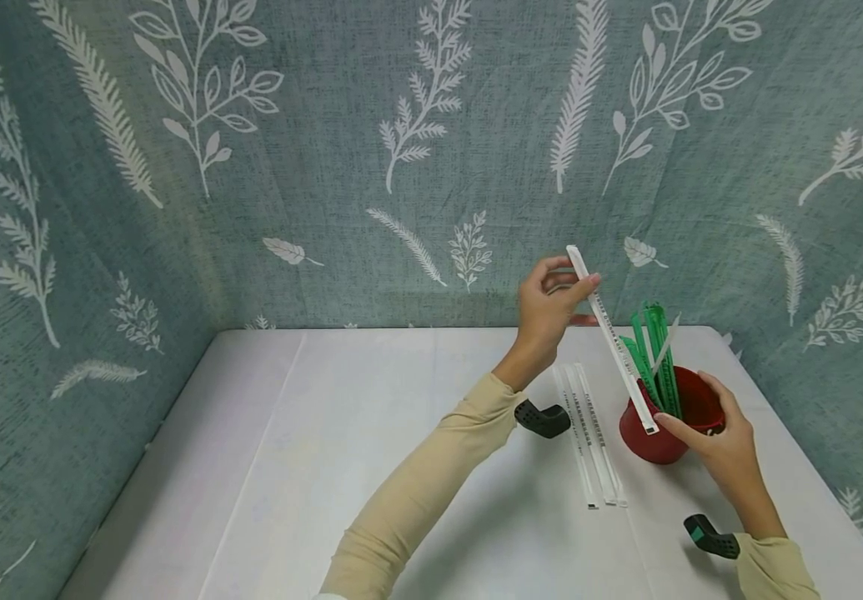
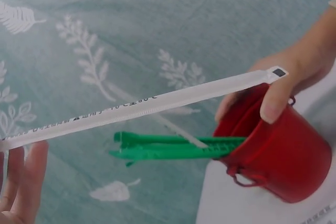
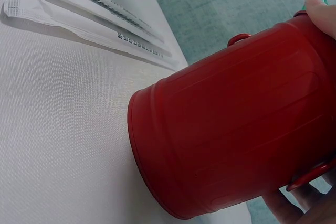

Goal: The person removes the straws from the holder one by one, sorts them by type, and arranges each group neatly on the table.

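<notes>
Between the thumb and fingers of my left hand (image 1: 544, 312) is a long white paper-wrapped straw (image 1: 609, 337) with dark printing along it. It slants down to the right, its lower end in front of the rim of a red bucket (image 1: 649, 444) and close to my right thumb. My right hand (image 1: 733, 450) grips the bucket at its right side, thumb near the rim and fingers around the far side. Several green-wrapped straws (image 2: 178, 148) stick out of the bucket, along with a thin white strip (image 1: 667, 343).
Several white-wrapped straws (image 1: 589, 437) lie side by side on the white table (image 1: 311, 467), left of the bucket. Black devices (image 1: 544, 419) are worn at both wrists. A green leaf-patterned cloth (image 1: 341, 167) hangs behind and at the sides.
</notes>
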Motion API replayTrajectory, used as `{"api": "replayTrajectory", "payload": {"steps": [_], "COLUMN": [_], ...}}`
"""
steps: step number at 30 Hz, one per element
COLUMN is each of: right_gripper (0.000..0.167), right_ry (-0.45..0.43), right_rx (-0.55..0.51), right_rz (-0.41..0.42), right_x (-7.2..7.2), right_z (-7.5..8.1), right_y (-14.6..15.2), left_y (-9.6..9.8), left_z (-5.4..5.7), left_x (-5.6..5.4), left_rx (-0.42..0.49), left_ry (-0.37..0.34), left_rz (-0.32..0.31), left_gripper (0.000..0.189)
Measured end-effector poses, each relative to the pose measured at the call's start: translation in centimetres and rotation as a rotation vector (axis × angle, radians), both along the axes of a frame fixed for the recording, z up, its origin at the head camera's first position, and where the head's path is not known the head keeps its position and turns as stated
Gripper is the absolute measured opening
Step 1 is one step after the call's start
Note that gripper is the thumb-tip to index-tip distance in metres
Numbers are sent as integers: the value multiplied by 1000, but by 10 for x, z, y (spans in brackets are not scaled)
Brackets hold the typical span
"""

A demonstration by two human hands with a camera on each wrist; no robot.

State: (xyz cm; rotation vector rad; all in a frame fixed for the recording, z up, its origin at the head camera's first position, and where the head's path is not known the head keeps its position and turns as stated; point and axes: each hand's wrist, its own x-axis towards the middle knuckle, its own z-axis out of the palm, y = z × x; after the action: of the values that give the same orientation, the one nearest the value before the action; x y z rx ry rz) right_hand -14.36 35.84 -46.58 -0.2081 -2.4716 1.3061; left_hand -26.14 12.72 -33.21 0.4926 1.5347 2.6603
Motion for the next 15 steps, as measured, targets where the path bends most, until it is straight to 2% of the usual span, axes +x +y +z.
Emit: {"api": "replayTrajectory", "payload": {"steps": [15], "right_gripper": [83], "right_ry": [-4], "right_rx": [-5], "right_rz": [27], "right_x": [1], "right_z": [1], "right_y": [1], "left_y": [-13], "left_z": [-22], "left_x": [-6], "left_rx": [-90], "left_ry": [-98], "left_rz": [-6], "left_gripper": [32]}}
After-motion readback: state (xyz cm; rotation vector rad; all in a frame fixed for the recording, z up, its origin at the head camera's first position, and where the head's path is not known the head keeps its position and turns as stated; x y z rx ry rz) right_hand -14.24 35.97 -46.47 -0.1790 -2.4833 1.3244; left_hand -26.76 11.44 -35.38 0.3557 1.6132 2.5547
